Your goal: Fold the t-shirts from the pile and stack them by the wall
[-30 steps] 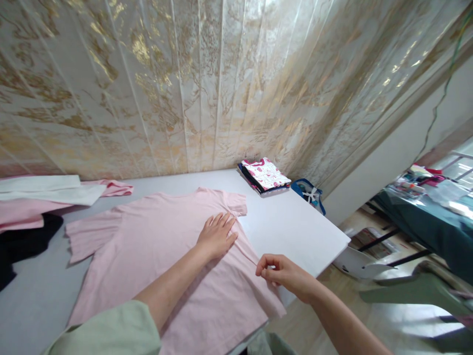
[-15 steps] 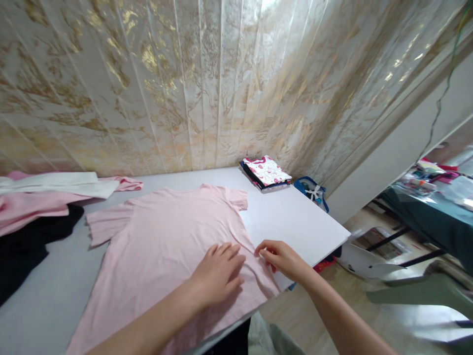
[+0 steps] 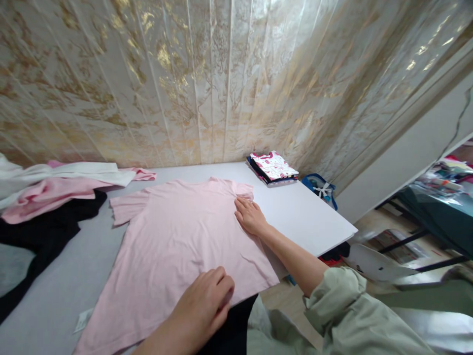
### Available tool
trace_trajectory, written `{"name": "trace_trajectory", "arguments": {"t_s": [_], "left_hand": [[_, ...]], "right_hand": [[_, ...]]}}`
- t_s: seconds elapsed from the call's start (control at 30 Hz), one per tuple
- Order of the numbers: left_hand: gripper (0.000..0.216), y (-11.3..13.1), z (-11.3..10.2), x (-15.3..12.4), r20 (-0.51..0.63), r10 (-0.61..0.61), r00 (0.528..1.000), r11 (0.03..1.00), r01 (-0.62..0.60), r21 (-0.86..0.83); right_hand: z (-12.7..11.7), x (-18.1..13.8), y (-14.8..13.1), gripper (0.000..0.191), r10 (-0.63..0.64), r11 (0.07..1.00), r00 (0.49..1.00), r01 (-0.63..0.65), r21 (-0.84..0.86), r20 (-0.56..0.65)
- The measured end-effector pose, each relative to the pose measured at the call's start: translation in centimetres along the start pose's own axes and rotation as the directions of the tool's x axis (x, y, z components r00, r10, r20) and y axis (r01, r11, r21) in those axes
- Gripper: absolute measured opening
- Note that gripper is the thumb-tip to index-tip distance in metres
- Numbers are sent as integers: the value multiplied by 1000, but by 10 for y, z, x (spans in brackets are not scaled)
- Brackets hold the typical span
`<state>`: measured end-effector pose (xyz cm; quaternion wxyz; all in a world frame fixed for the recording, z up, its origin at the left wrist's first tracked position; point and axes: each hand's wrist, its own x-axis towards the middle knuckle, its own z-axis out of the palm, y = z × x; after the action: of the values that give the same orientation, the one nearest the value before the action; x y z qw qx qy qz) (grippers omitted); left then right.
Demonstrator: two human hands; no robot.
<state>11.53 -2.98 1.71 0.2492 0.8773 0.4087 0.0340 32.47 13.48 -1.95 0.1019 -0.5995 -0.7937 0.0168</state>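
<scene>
A pale pink T-shirt (image 3: 177, 231) lies spread over the table, its neckline toward the wall and its hem toward me. My right hand (image 3: 250, 216) rests flat on the shirt's right side, just below the sleeve, with fingers stretched out. Close to the hem, my left hand (image 3: 207, 301) is over the front part of the shirt. Its fingers bend loosely with the thumb apart, and nothing shows in them; the fingertips are partly hidden. Small wrinkles run across the fabric. A white label (image 3: 83, 319) is beside the shirt's lower left edge.
At the left are a black garment (image 3: 55, 241) and a heap of pink and white clothes (image 3: 70, 182). A folded stack of clothes (image 3: 273, 166) sits at the back right of the white table (image 3: 314, 222). Beyond that edge is a blue-trimmed bag (image 3: 320, 190).
My right hand has moved from the shirt's lower right edge up toward the sleeve and flattened. My left hand has drawn back toward me, its fingers more bent. The shirt's right side lies smoother.
</scene>
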Motion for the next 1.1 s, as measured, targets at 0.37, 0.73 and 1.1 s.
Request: {"name": "trace_trajectory", "arguments": {"t_s": [0.37,0.73,1.1], "left_hand": [[10,18,16,23,-69,65,996,986,-54,158],[16,9,19,15,-123,67,990,991,-81,-109],[18,2,6,0,-168,73,983,970,-109,-216]], "right_hand": [[3,0,9,53,-3,1000,999,4,-15,40],[3,11,21,55,-74,997,996,75,-30,47],[5,11,24,55,-64,997,997,65,-36,42]]}}
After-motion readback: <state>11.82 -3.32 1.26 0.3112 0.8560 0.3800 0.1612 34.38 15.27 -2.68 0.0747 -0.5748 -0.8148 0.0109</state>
